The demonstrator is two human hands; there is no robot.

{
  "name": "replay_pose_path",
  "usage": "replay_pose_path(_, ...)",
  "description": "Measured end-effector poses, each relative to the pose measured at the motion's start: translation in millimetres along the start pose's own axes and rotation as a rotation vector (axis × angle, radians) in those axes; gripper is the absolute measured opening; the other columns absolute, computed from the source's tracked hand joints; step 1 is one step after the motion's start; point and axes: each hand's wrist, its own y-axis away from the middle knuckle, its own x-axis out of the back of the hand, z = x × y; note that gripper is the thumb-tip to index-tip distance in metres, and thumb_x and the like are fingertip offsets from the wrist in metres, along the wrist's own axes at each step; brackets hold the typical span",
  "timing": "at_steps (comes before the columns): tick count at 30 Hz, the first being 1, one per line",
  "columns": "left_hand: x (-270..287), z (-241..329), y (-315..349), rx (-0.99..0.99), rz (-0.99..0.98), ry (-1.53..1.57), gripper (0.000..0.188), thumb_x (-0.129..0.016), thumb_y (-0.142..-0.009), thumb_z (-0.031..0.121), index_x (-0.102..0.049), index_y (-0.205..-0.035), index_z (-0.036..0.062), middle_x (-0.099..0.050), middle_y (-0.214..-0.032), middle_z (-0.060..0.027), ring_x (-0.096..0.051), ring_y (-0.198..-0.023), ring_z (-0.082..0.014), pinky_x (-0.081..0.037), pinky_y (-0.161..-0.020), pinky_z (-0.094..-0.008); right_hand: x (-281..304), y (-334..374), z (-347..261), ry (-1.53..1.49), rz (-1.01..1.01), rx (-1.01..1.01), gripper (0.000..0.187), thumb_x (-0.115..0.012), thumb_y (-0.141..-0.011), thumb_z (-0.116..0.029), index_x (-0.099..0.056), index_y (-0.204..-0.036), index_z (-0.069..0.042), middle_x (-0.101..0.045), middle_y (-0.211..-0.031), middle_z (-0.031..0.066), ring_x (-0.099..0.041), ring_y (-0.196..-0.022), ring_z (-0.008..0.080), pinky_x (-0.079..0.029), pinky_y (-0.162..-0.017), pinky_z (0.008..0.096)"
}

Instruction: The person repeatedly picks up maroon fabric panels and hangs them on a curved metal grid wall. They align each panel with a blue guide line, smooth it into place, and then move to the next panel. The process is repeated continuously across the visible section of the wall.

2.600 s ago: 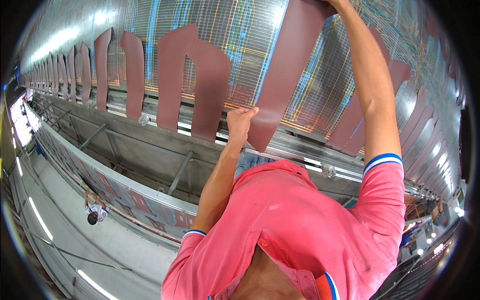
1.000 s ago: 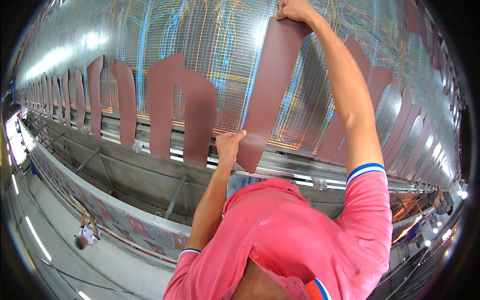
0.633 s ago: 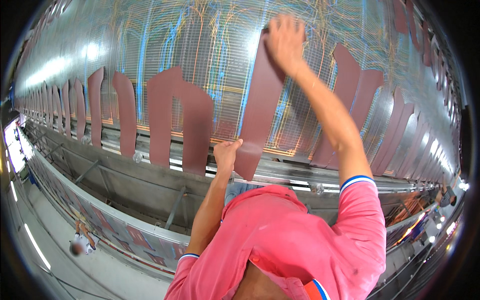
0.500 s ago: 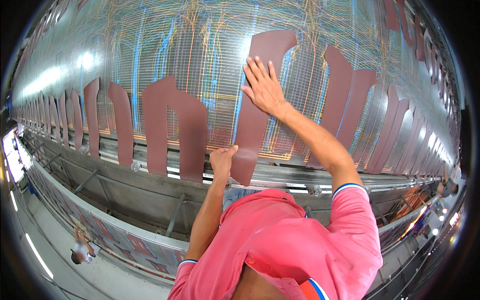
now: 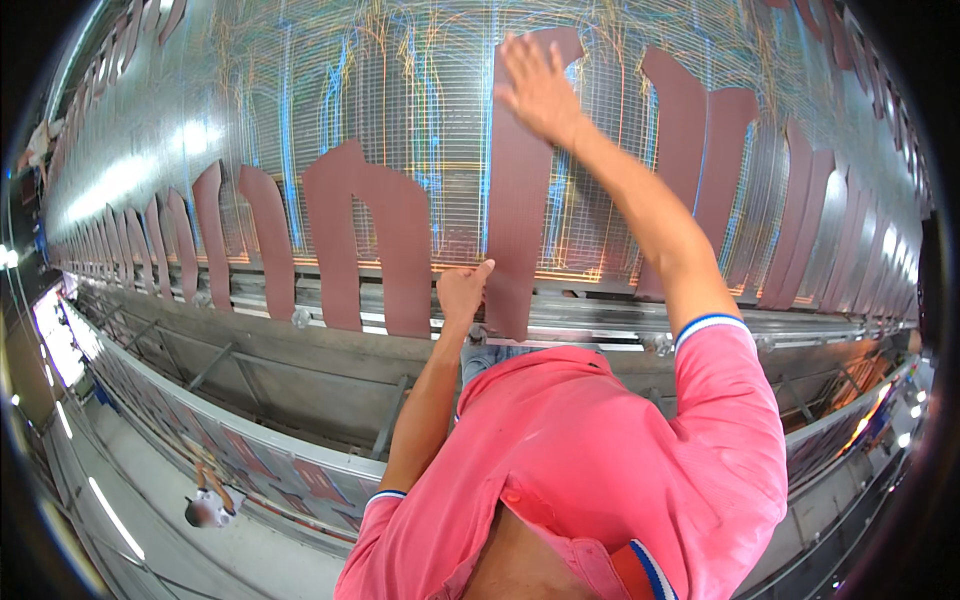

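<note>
A long maroon cut panel (image 5: pixel 517 200) with a curved, wider top lies on a slanted metal table (image 5: pixel 460 110) marked with many coloured lines. My right hand (image 5: pixel 540 88) rests on the panel's upper end, palm down with its fingers spread; it is slightly blurred. My left hand (image 5: pixel 464 292) is closed at the panel's lower left edge, its thumb at the edge; the fingers under it are partly hidden. The lower end of the panel hangs over the table's front rail.
Similar maroon panels lie in a row: a pair (image 5: pixel 355 230) to the left, another pair (image 5: pixel 705 150) to the right, and several more toward both sides. Below the front rail (image 5: pixel 600 325) runs a metal frame (image 5: pixel 240 355). A person (image 5: pixel 210 505) works at another table at lower left.
My right hand has slid up the panel to its top end. My left hand stays at the lower edge. The crease by it has flattened, and the whole view has shifted slightly.
</note>
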Motion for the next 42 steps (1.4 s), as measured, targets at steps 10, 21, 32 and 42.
replay_pose_path(10,13.9,-39.8,9.7,-1.167,-0.197,-0.440,0.017,-0.064,-0.082,0.011,-0.064,-0.096,0.0014,-0.064,-0.091,-0.0160,-0.061,-0.090,-0.0343,-0.048,-0.076,-0.0476,93.1,289.7,-162.0,-0.653,-0.425,0.170,0.059,-0.046,-0.099,-0.039,-0.046,-0.139,0.004,-0.035,-0.153,0.0205,-0.026,-0.145,0.0337,-0.020,-0.119,0.0477)
replay_pose_path(21,135.6,-45.0,-52.1,-0.728,-0.058,-0.099,0.023,-0.071,-0.082,0.014,-0.068,-0.101,0.0017,-0.069,-0.088,-0.0155,-0.068,-0.076,-0.0228,-0.054,-0.067,-0.0352,79.0,253.0,-230.2,-0.443,-0.560,-0.614,0.039,-0.054,-0.095,-0.037,-0.069,-0.089,-0.001,-0.070,-0.087,0.0196,-0.066,-0.090,0.0382,-0.047,-0.089,0.0539)
replay_pose_path(32,163.0,-22.6,-67.1,-0.314,-0.189,0.220,0.051,-0.079,-0.080,0.021,-0.054,-0.116,-0.0053,-0.063,-0.083,-0.0088,-0.059,-0.062,-0.0135,-0.046,-0.050,-0.0259,75.4,196.8,-344.0,-1.704,-0.160,-1.338,0.034,-0.074,-0.084,-0.016,-0.061,-0.107,0.006,-0.066,-0.082,0.0035,-0.060,-0.068,0.0113,-0.050,-0.060,0.0289)
replay_pose_path(42,141.7,45.8,-108.8,0.287,-0.982,0.598,0.034,-0.075,-0.087,0.028,-0.061,-0.102,0.0013,-0.067,-0.090,-0.0051,-0.066,-0.078,-0.0177,-0.057,-0.071,-0.0329,127.0,209.3,-307.0,-2.018,0.130,-1.057,0.016,-0.056,-0.099,-0.015,-0.058,-0.108,-0.002,-0.065,-0.091,0.0021,-0.059,-0.079,0.0048,-0.048,-0.071,0.0212)
